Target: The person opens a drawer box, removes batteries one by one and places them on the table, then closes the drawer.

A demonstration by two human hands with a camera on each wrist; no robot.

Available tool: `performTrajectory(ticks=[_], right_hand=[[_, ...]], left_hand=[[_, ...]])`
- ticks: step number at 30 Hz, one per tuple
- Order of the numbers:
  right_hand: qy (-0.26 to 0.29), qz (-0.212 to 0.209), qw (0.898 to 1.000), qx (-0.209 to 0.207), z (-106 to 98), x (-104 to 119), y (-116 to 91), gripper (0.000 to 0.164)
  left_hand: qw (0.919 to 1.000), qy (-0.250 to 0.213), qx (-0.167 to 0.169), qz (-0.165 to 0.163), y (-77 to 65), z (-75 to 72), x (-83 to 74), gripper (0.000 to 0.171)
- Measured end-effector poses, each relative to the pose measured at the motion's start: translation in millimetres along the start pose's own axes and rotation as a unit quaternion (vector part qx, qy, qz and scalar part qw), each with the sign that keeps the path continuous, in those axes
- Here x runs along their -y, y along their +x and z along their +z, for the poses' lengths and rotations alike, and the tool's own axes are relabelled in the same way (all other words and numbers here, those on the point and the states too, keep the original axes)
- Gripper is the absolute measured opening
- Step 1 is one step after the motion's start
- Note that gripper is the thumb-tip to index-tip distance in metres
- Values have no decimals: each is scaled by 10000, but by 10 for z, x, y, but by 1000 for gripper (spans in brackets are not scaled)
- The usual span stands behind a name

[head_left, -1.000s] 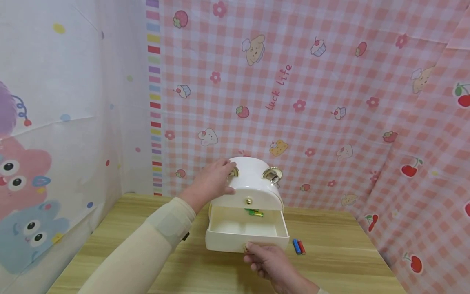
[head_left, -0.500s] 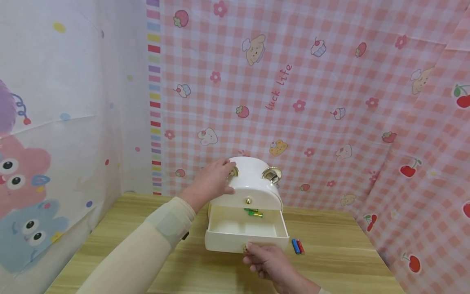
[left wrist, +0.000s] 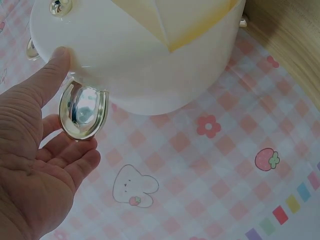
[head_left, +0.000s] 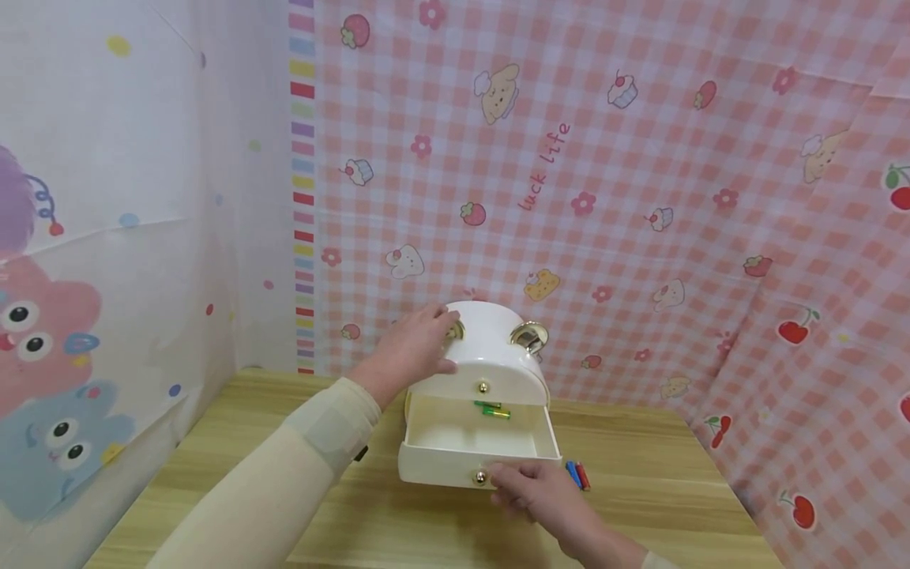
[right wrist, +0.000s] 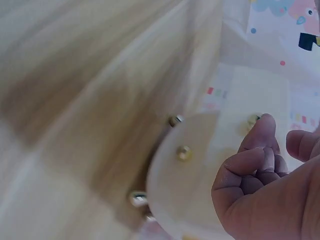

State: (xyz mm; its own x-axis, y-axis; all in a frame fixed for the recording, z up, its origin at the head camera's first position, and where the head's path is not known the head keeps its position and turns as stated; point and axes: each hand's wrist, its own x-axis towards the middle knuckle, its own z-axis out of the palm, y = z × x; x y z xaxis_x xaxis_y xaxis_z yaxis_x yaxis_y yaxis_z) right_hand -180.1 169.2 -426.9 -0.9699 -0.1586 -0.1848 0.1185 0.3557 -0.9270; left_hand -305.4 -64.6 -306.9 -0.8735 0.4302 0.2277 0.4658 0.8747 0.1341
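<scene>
A small white drawer box (head_left: 490, 336) with a rounded top stands on the table, its lower drawer (head_left: 434, 466) pulled out. My left hand (head_left: 415, 352) grips the box at its left gold ear-shaped ornament (left wrist: 82, 112), the thumb on the white face and the fingers curled behind the ornament. My right hand (head_left: 543, 498) is just right of the drawer's gold knob (head_left: 480, 477), fingers loosely curled and holding nothing. In the right wrist view a small gap shows between its thumb and fingers. Green battery-like cylinders (head_left: 495, 412) lie at the back of the drawer.
Blue and red battery-like cylinders (head_left: 577, 476) lie on the wood-grain table (head_left: 640, 458), right of the drawer. Something small and black (head_left: 361, 453) shows beside the left sleeve. A pink checked cloth (head_left: 604, 158) hangs behind the box.
My right hand has let go of the drawer knob and moved slightly right, uncovering it. The left hand keeps its place on the box, and the drawer stays out.
</scene>
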Motion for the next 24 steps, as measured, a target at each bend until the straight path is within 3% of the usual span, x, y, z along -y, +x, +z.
performTrajectory(ticks=[8,24], right_hand=[[-421,-385,9966,-587,-178,216,-32,35],[-1044,-953,9840,-1080,-398,409,155,20]], left_hand=[[9999,-46,54,-92,-1,-10,-20,88],[9999,-31,21,-97,5,6,-14,89]])
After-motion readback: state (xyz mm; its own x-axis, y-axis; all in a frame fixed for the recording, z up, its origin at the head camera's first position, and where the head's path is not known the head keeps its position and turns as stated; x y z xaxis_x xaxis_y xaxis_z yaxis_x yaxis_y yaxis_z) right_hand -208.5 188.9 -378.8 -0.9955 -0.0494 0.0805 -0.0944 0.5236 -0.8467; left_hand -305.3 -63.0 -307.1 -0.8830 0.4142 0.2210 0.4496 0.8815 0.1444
